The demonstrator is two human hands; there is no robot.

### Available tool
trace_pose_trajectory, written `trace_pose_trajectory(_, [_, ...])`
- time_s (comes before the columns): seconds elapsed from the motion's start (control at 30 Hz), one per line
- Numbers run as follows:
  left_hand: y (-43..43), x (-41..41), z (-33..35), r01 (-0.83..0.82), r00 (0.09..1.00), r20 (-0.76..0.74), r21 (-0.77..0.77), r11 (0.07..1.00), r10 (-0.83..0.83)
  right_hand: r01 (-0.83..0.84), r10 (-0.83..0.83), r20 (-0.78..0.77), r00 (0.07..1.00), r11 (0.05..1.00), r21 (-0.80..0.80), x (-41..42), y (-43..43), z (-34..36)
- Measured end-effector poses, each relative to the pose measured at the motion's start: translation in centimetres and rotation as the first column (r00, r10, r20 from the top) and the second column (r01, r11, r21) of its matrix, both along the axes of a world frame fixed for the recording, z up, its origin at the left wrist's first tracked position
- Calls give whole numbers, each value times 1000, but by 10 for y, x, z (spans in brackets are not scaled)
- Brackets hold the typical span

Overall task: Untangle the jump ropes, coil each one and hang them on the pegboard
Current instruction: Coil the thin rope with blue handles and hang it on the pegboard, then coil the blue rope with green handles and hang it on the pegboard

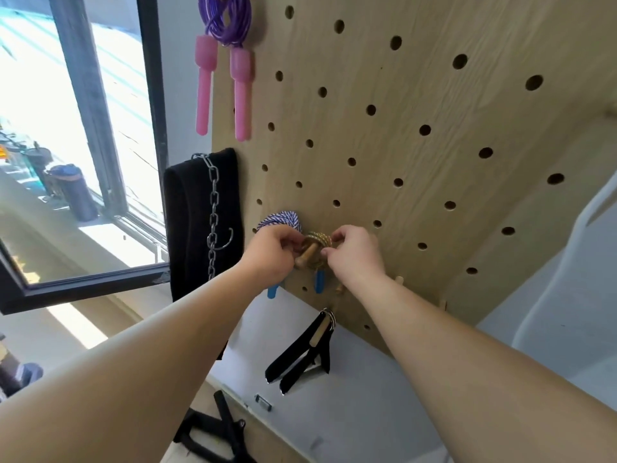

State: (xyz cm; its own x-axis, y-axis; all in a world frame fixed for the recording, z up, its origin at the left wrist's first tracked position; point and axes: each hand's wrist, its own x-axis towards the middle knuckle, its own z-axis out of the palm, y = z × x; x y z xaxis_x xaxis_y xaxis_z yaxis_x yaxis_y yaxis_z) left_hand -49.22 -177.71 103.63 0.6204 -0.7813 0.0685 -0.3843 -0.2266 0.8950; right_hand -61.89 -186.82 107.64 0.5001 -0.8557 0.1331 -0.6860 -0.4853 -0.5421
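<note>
Both arms reach up to a wooden pegboard [417, 145] that fills the upper right of the view. The left hand [272, 250] and the right hand [355, 252] meet at the board's lower left, on either side of a wooden peg [305, 255] that sticks out toward the camera. Around that peg sits a small coil of yellow-green jump rope [319, 238]. The left hand pinches the coil from the 9 o'clock side, its fingers closed on the rope beside the peg; the right hand pinches it from the 3 o'clock side, thumb and forefinger pressed together on the strands.

Just at 10 o'clock from the left hand, touching its knuckles, hangs a blue-and-white coiled rope [282, 220]; two blue handles [319, 282] show below the hands at 6 o'clock, though which rope they belong to cannot be told.

At 12 o'clock, along the board's top left edge, a purple rope [228, 20] is coiled and hung, its two pink handles [242, 95] dangling straight down.

Left of the board, at 9 o'clock, hangs a black padded belt [187, 222] with a steel chain [213, 212] draped over it. Below the hands, at 6 o'clock, black strap handles [300, 355] hang from another peg. A window [100, 145] takes up the far left.
</note>
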Motion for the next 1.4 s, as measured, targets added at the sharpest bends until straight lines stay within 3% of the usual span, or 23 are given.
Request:
trace_pose_trajectory(0.23, [47,-12,3,-79,996,-39,-32,996,78,-26,4,-143,990,988,-152,-18,29,11])
trace_pose_trajectory(0.37, [113,-49,7,-170,979,-132,-94,981,157,-61,46,-88,995,982,-178,-33,71,8])
trace_pose_trajectory(0.57, [240,-123,-39,-316,925,-217,26,949,313,-183,186,-28,982,979,85,-81,183,-37])
trace_pose_trajectory(0.67, [309,-163,-84,-276,909,-278,160,948,312,-328,361,-60,931,896,301,-111,250,-76])
trace_pose_trajectory(0.83, [423,-228,-134,-252,872,-339,310,917,354,-379,537,-147,831,739,557,-147,338,-145])
trace_pose_trajectory(0.93, [484,-261,-158,-267,861,-338,333,904,379,-402,656,-189,730,637,658,-152,378,-171])
trace_pose_trajectory(1.07, [557,-309,-183,-205,832,-383,460,864,402,-508,762,-209,613,583,634,-160,435,-199])
trace_pose_trajectory(1.13, [591,-334,-199,-228,770,-415,530,817,485,-557,831,-221,510,514,652,-170,465,-212])
trace_pose_trajectory(1.27, [655,-380,-223,-370,607,-329,688,624,723,-642,941,-249,228,338,688,-186,521,-228])
trace_pose_trajectory(1.4, [707,-413,-225,-453,551,-279,691,563,786,-683,964,-247,94,244,689,-193,577,-227])
